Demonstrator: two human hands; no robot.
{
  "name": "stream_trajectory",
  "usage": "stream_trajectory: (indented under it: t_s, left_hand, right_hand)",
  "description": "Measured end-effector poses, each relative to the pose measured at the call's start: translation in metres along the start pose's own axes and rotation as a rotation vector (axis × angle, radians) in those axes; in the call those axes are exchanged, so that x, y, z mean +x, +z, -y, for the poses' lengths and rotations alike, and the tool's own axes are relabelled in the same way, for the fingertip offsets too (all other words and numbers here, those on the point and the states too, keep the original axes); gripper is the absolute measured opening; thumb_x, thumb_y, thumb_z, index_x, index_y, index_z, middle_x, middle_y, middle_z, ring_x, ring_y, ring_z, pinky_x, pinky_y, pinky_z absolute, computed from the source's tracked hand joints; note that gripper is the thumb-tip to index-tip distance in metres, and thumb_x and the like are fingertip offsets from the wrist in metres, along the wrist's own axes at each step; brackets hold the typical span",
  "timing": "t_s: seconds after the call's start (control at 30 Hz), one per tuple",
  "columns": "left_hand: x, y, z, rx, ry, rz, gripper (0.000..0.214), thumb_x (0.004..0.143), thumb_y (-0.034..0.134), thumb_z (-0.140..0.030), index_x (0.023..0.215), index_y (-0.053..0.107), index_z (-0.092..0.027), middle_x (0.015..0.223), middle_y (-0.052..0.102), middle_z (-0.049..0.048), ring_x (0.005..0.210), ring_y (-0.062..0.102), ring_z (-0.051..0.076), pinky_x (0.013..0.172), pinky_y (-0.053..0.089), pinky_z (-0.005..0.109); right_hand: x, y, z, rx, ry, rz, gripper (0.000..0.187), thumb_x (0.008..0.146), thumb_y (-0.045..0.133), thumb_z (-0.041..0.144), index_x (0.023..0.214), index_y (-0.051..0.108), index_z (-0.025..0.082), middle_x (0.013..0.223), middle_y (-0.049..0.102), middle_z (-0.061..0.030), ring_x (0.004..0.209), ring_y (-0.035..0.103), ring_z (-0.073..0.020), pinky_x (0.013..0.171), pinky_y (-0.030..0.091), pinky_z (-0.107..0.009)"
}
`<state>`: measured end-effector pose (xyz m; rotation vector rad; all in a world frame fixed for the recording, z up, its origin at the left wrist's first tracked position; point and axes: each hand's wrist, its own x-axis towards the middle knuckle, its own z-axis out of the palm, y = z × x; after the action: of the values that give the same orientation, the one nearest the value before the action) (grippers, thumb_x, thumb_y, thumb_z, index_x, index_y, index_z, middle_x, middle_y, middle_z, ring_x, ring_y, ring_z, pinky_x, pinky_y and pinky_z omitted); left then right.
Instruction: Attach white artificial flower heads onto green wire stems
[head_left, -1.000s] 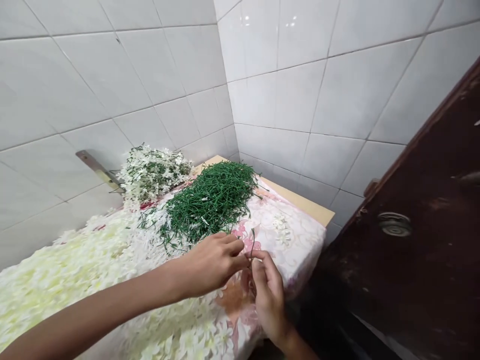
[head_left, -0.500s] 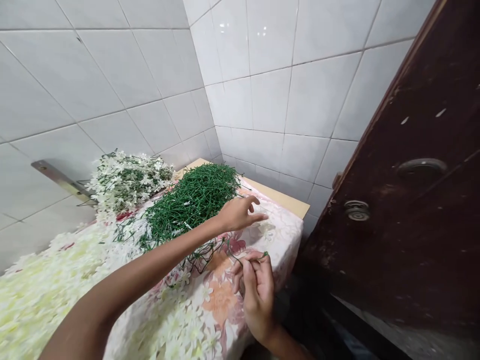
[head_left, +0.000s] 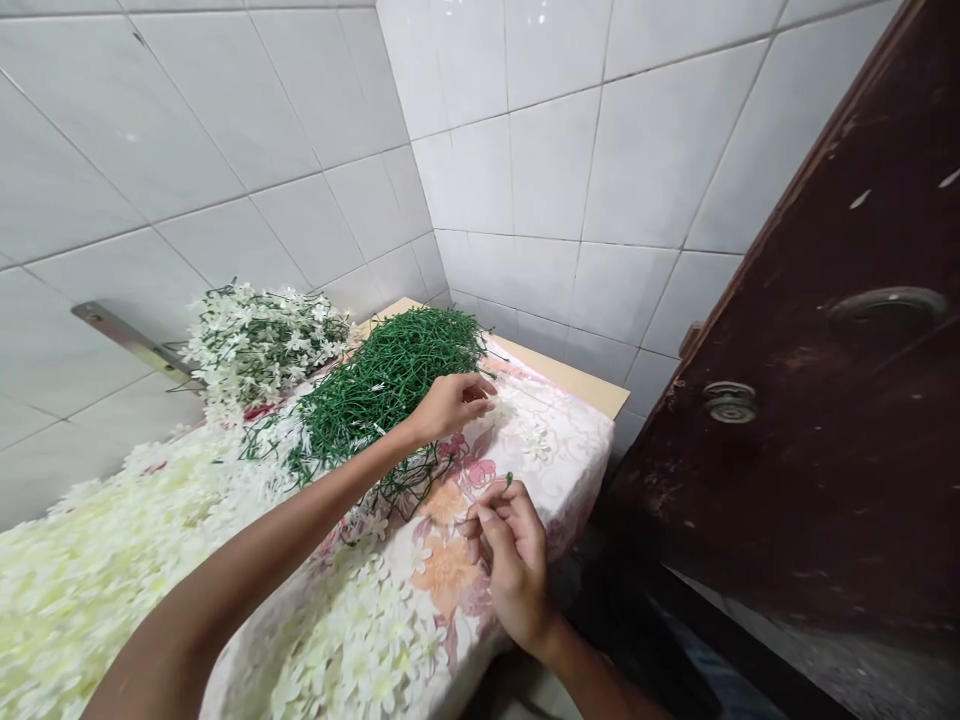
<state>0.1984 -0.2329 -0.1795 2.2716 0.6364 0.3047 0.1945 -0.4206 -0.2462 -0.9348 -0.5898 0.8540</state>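
My right hand [head_left: 508,552] is closed in a pinch on a thin green stem [head_left: 498,489] that trails left over the floral cloth [head_left: 570,450]. My left hand [head_left: 450,402] reaches across to the right edge of a heap of green stems [head_left: 390,382], its fingers curled together; what they hold is too small to make out. A few small white flowers [head_left: 536,440] lie on the cloth just right of that hand. A wide spread of loose white petals [head_left: 105,560] covers the near left of the table under my left forearm.
A bunch of finished stems with white flowers [head_left: 259,340] lies at the back left against the tiled wall, beside a metal bracket [head_left: 127,338]. A dark wooden door [head_left: 825,420] stands close on the right. The table's bare wooden corner [head_left: 585,385] shows at the back right.
My left hand left my right hand, reached out over the cloth with fingers spread, then drew back to the green heap and closed. My right hand kept its stem.
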Motion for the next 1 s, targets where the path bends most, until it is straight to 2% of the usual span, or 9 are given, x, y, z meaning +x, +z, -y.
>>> stream_trajectory:
  t_s: [0.17,0.27,0.37,0.47,0.6,0.77,1.0]
  left_hand:
    - [-0.022,-0.008,0.001,-0.023,-0.001,-0.013,0.021,0.079,0.062,-0.022,0.097,0.060,-0.012,0.076,0.067,0.0044,0.065,0.061,0.013,0.061,0.046,0.024]
    - [-0.036,-0.015,0.001,-0.068,0.004,0.010,0.023,0.080,0.062,-0.023,0.100,0.059,-0.013,0.077,0.066,0.0038,0.065,0.060,0.013,0.062,0.047,0.024]
    - [-0.054,-0.022,-0.002,-0.245,-0.017,0.001,0.024,0.080,0.064,-0.028,0.098,0.061,-0.013,0.083,0.065,0.0048,0.068,0.061,0.012,0.063,0.048,0.025]
    - [-0.077,-0.027,-0.008,-0.434,-0.057,-0.054,0.030,0.075,0.070,-0.031,0.098,0.061,-0.013,0.077,0.064,0.0029,0.066,0.060,0.012,0.064,0.049,0.025]
    - [-0.107,-0.023,-0.010,-0.543,-0.120,-0.162,0.032,0.070,0.076,-0.033,0.091,0.062,-0.014,0.071,0.064,0.0011,0.063,0.059,0.010,0.060,0.048,0.022]
    - [-0.131,-0.012,-0.010,-0.598,-0.137,-0.208,0.026,0.073,0.075,-0.033,0.085,0.062,-0.014,0.064,0.065,0.0003,0.057,0.061,0.010,0.052,0.045,0.019]
    - [-0.147,0.002,-0.018,-0.630,-0.178,-0.267,0.029,0.072,0.076,-0.037,0.082,0.059,-0.015,0.060,0.065,-0.0001,0.055,0.064,0.013,0.052,0.048,0.022]
  right_hand:
    - [-0.001,-0.002,0.001,0.009,0.028,0.031,0.012,0.085,0.044,0.028,0.076,0.043,0.020,0.061,0.049,0.0036,0.049,0.041,-0.0088,0.046,0.034,-0.020]
    - [0.000,-0.004,0.002,0.015,0.017,0.027,0.010,0.081,0.043,0.023,0.072,0.043,0.020,0.060,0.042,0.0045,0.052,0.034,-0.0088,0.048,0.029,-0.021]
    - [0.002,-0.007,0.000,0.032,-0.017,0.015,0.007,0.079,0.044,0.020,0.072,0.042,0.020,0.059,0.032,0.0060,0.053,0.028,-0.0091,0.050,0.026,-0.022]
    - [0.003,-0.007,-0.001,0.008,0.001,0.041,0.008,0.086,0.046,0.027,0.081,0.046,0.020,0.058,0.027,0.0078,0.050,0.023,-0.0088,0.049,0.023,-0.023]
    - [0.006,-0.003,0.003,-0.059,0.038,0.091,0.021,0.089,0.053,0.041,0.089,0.046,0.021,0.055,0.028,0.0099,0.047,0.019,-0.0072,0.046,0.018,-0.021]
    - [0.005,0.002,0.007,-0.215,0.057,0.123,0.028,0.086,0.058,0.045,0.097,0.050,0.020,0.055,0.036,0.0085,0.048,0.025,-0.0076,0.046,0.021,-0.022]
    - [-0.001,0.005,0.008,-0.380,-0.035,0.110,0.025,0.082,0.063,0.041,0.089,0.059,0.017,0.054,0.018,0.0097,0.049,0.019,-0.0078,0.046,0.017,-0.024]
